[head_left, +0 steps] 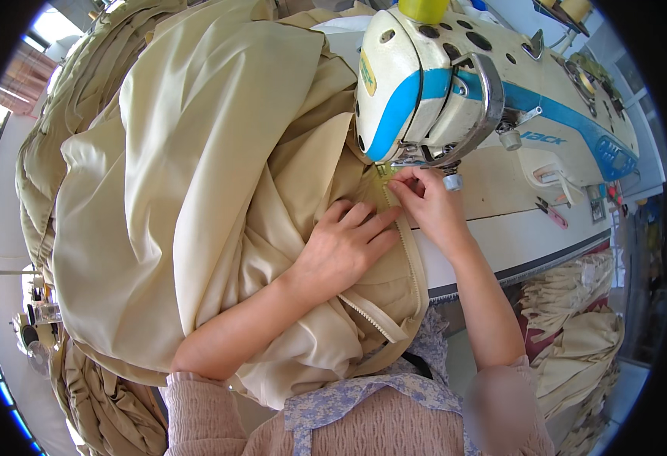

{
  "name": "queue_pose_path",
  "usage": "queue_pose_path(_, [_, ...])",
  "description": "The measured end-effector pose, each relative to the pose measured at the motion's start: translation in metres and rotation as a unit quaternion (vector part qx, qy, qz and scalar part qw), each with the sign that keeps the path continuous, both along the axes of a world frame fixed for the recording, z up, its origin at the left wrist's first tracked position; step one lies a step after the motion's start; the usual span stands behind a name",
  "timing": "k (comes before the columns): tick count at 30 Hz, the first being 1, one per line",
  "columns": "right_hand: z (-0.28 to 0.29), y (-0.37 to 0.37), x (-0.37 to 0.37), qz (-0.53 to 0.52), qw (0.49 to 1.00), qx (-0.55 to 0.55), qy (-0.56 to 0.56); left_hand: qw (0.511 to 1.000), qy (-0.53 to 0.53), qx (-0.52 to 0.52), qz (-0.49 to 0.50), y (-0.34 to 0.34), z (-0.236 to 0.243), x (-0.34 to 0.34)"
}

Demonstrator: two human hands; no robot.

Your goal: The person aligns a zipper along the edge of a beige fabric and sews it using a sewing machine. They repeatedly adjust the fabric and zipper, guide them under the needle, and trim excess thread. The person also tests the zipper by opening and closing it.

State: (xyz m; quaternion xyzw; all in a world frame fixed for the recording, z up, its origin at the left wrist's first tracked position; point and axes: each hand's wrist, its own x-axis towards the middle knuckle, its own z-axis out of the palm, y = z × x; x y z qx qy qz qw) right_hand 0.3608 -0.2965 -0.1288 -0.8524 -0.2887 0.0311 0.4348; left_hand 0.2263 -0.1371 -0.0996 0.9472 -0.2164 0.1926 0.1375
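On the white and blue sewing machine (424,91), which stood at one o'clock, there was blue lettering (544,138) along the arm, toward two o'clock. A small yellow label (367,74) sat on its near end, at twelve o'clock, and a dark display panel (618,158) was at its far end, between two and three. The left forearm came in from about seven o'clock, bare below a pink knitted sleeve (202,414), and it lay across the beige cloth (219,137) with the fingers directed to two o'clock. The right forearm rose from four o'clock, and its wrist was bent so that the fingers pointed to ten. The left hand (346,245), near the centre, was open with the palm down; its fingers were spread and a little bent, and they rested on the cloth just beside the zipper (409,254). The right hand (428,197), close to the needle area of the machine, had thumb and first finger brought together, pinching the edge of the zipper. The zipper went from under the machine's head down toward five o'clock, and the cloth was piled widely from eight to twelve. At three o'clock, a pair of pink-handled snips (552,213) lay on the white table (493,239), well apart from both hands, and more heaps of beige fabric (576,349) were at four o'clock.
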Motion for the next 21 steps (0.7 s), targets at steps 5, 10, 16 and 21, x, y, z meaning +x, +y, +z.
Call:
queue_pose_path(5, [0.002,0.001,-0.001,0.002,1.000,0.012,0.012,0.999,-0.022,0.036,0.002,-0.001,0.000,-0.002])
queue_pose_path(10, [0.000,-0.002,0.001,0.014,0.999,0.032,0.031,0.999,-0.043,-0.017,0.006,0.012,0.004,-0.003])
queue_pose_path(16, [0.011,-0.003,-0.003,0.027,0.999,-0.022,0.006,0.994,-0.001,-0.095,0.051,0.006,-0.001,0.002])
queue_pose_path(21, [0.015,-0.001,-0.007,0.013,1.000,-0.007,0.000,0.996,-0.021,-0.071,0.040,0.004,-0.004,0.010])
